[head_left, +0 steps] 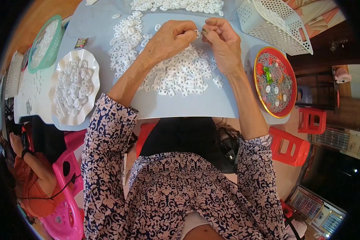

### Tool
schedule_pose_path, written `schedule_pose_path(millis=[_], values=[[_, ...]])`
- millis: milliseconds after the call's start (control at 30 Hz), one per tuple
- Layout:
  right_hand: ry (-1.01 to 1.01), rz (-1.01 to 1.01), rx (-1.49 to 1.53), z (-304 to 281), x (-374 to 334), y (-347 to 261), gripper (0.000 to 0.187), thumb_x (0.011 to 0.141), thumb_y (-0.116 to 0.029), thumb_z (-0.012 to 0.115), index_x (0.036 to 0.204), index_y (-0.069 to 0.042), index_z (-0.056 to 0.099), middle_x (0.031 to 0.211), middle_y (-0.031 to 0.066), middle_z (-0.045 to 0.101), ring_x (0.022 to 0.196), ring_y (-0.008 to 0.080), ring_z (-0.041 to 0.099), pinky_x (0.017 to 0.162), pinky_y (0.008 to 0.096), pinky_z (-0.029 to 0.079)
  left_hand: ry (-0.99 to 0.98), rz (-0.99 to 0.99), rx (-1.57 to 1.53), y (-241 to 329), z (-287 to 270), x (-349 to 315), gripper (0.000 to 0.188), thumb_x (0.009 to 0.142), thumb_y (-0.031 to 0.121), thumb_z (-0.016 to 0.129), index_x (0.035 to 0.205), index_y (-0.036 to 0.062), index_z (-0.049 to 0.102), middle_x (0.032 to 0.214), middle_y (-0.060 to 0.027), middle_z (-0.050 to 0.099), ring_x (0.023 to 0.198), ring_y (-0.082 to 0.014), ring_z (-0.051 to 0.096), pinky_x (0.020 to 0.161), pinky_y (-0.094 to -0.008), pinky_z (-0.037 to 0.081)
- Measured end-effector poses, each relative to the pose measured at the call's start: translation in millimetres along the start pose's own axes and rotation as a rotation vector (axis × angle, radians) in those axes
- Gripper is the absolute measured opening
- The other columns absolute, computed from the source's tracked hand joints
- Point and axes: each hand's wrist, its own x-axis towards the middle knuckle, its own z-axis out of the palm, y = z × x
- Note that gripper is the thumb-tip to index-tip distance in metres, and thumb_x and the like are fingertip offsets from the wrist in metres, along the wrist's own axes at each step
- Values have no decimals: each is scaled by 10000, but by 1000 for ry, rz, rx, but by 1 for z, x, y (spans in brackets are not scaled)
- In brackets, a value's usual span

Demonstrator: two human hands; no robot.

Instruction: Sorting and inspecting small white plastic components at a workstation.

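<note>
Both my hands meet over the far middle of the table, close together but slightly apart. My left hand point(173, 38) is closed in a pinch on a small white plastic piece point(197, 34), mostly covered by its fingers. Just right of it, my right hand point(225, 45) has thumb and fingers pressed together; whatever they hold is too small to make out. Beneath and in front of the hands spreads a heap of small white oval plastic pieces point(176, 78), many showing dark holes. Another heap of such pieces point(126, 40) lies left of my left forearm.
At left stand a scalloped white dish point(95, 86) of white pieces and a green basket point(60, 36). At right are a red gold-rimmed tray point(295, 86) with small grey parts and a white perforated basket point(264, 34). Another person point(40, 172) sits lower left.
</note>
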Motion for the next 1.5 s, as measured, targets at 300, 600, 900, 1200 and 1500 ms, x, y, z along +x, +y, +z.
schedule_pose_path(millis=[300, 600, 900, 1200, 1500], values=[[-51, 6, -20, 1, -2, -2, 236, 819, -24, 605, 1053, -11, 576, 873, 8, 615, 774, 51, 548, 710, 199, 456, 7, 6, 50, 0, 0, 0, 158, 798, 134, 491, 718, 8, 543, 548, 14, 406, 522, -54, 380, 464, -252, 328], [-145, -101, -118, -6, -1, -1, 218, 844, -29, 614, 1057, -6, 577, 880, 8, 619, 758, 46, 542, 691, 188, 451, -25, 63, 93, 1, -2, -3, 173, 846, 145, 504, 772, -2, 558, 562, 13, 420, 525, -64, 384, 470, -256, 338], [-93, -38, -149, -7, -2, -5, 97, 879, -48, 593, 844, 18, 654, 710, 6, 616, 635, 54, 514, 596, 183, 430, -119, 37, -16, 7, -5, -1, 203, 873, 168, 497, 773, 16, 585, 599, 10, 487, 563, -71, 436, 530, -251, 386], [-56, -68, -238, -2, -1, -3, 157, 878, -138, 627, 835, 12, 646, 671, 2, 597, 600, 45, 489, 554, 189, 412, 30, 170, 131, 6, 4, -5, 148, 850, 117, 511, 805, -4, 583, 587, 1, 487, 558, -71, 430, 508, -249, 372], [-40, 3, -121, 1, -5, -9, 182, 904, -164, 594, 894, 10, 648, 705, 11, 612, 625, 53, 496, 594, 181, 419, 6, 8, 3, -2, 0, 0, 170, 841, 147, 498, 781, 13, 584, 590, -3, 511, 555, -63, 442, 499, -248, 376]])
